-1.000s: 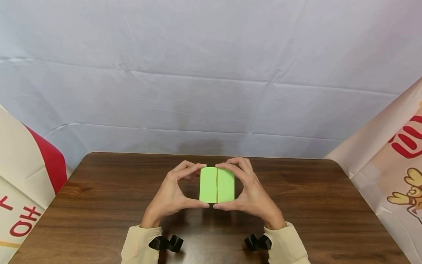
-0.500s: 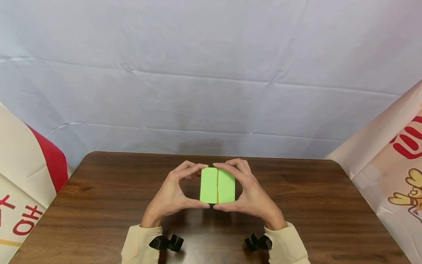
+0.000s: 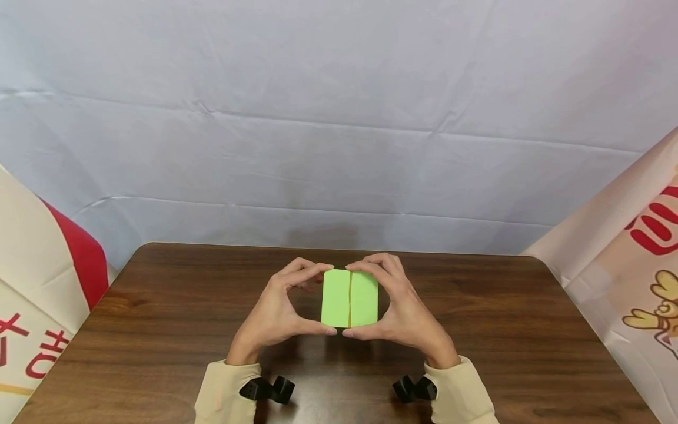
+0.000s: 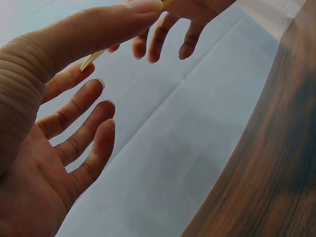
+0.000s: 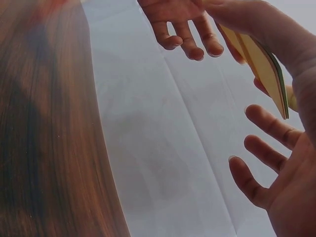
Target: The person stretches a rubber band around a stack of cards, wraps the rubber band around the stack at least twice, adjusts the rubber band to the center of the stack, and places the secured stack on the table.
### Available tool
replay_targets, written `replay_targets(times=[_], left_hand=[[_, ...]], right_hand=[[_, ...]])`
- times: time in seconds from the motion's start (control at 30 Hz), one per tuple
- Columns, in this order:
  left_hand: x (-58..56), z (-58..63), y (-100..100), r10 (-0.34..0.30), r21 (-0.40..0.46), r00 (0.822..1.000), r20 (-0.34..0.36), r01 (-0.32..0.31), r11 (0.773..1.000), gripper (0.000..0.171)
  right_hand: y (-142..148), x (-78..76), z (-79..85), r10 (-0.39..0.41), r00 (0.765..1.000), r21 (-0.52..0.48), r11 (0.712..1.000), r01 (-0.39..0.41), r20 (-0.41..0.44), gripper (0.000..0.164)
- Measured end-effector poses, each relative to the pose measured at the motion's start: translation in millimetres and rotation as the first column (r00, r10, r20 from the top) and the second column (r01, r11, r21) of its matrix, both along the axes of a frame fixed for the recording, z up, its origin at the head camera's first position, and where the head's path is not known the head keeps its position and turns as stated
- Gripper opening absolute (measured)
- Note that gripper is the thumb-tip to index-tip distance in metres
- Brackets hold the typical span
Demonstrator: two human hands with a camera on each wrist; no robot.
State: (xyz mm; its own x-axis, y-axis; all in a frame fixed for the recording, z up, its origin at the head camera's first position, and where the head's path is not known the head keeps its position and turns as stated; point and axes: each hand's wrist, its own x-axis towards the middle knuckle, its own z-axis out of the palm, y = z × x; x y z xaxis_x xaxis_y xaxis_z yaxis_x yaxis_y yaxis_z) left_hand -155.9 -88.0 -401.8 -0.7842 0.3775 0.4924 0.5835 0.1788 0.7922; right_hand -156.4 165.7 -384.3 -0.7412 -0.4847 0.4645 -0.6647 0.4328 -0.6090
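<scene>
A thin, light green square pad (image 3: 336,299) with rounded corners is held up over the table in the head view. Down its middle runs a narrow tan band (image 3: 349,300), like a rubber band. My left hand (image 3: 278,309) pinches the pad's left half between thumb below and index finger above. On the other half, my right hand (image 3: 408,306) grips in the same way, the two thumb tips close together. Seen edge-on in the right wrist view, the pad (image 5: 261,66) has a yellowish underside and a dark edge. The other fingers of both hands are spread loosely, away from it.
The brown wooden table (image 3: 159,330) spreads beneath the hands. Behind it hangs a pale grey cloth (image 3: 339,147). Printed cloths stand at the left (image 3: 47,265) and right (image 3: 625,282) sides. Black wrist cameras sit at both cream sleeves (image 3: 461,391).
Both hands keep their pinch on the pad, almost still. The right index fingertip shifted slightly left along the top edge and back again.
</scene>
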Motion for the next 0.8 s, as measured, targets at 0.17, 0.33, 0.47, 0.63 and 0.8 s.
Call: replay_targets(times=[0.17, 0.33, 0.47, 0.63, 0.8], left_hand=[[1.0, 2.4, 0.2, 0.003, -0.005, 1.000, 0.003, -0.003, 1.000, 0.087], [0.8, 2.7, 0.4, 0.003, -0.007, 1.000, 0.006, -0.003, 1.000, 0.086], [0.6, 2.2, 0.6, 0.001, -0.004, 1.000, 0.007, -0.001, 1.000, 0.086], [0.6, 2.1, 0.6, 0.004, -0.003, 1.000, 0.006, -0.004, 1.000, 0.086], [0.3, 1.1, 0.7, 0.002, 0.002, 1.000, 0.001, -0.002, 1.000, 0.086]], right_hand=[[-0.2, 0.1, 1.3, -0.006, 1.000, 0.002, 1.000, 0.006, 0.001, 0.090], [0.1, 0.6, 2.3, -0.012, 1.000, 0.004, 1.000, 0.012, -0.001, 0.090], [0.1, 0.6, 2.2, -0.016, 1.000, 0.005, 1.000, 0.016, -0.010, 0.090], [0.2, 0.5, 1.7, -0.019, 1.000, 0.011, 1.000, 0.020, -0.021, 0.090], [0.3, 0.5, 1.3, -0.025, 1.000, 0.013, 1.000, 0.026, -0.016, 0.089]])
